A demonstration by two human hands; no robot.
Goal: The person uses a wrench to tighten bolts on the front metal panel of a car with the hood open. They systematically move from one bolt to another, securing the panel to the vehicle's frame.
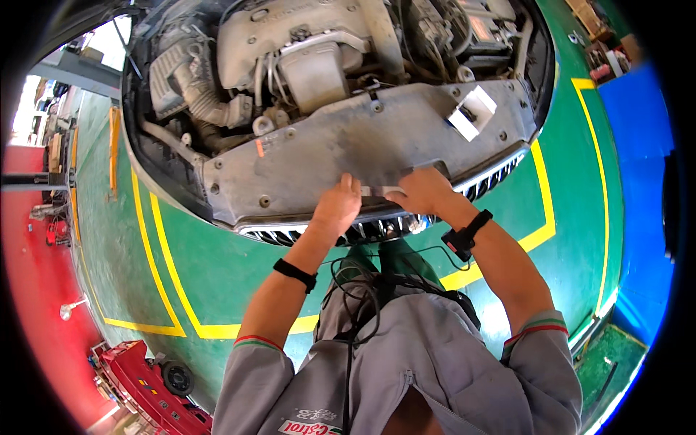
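Observation:
Both of my hands are over the front edge of a car's dusty black radiator cover panel [304,163], above the chrome grille [486,185]. A short, pale strip-like piece [374,191] spans the gap between them; its exact kind is too small to tell. At its left end, the fingers of my left hand [338,204] are pinched together. My right hand [428,191] curls over the other end, thumb pointing left, with something dark beside its fingertips. On the panel's right side lies an open white carton [473,113] with a dark item inside.
Behind the panel are the engine cover [297,36], ribbed air intake hose [203,98] and battery [487,30]. Loose black cables [355,290] hang at my waist. A red tool cart [145,384] stands at lower left; a yellow post [114,148] is at left.

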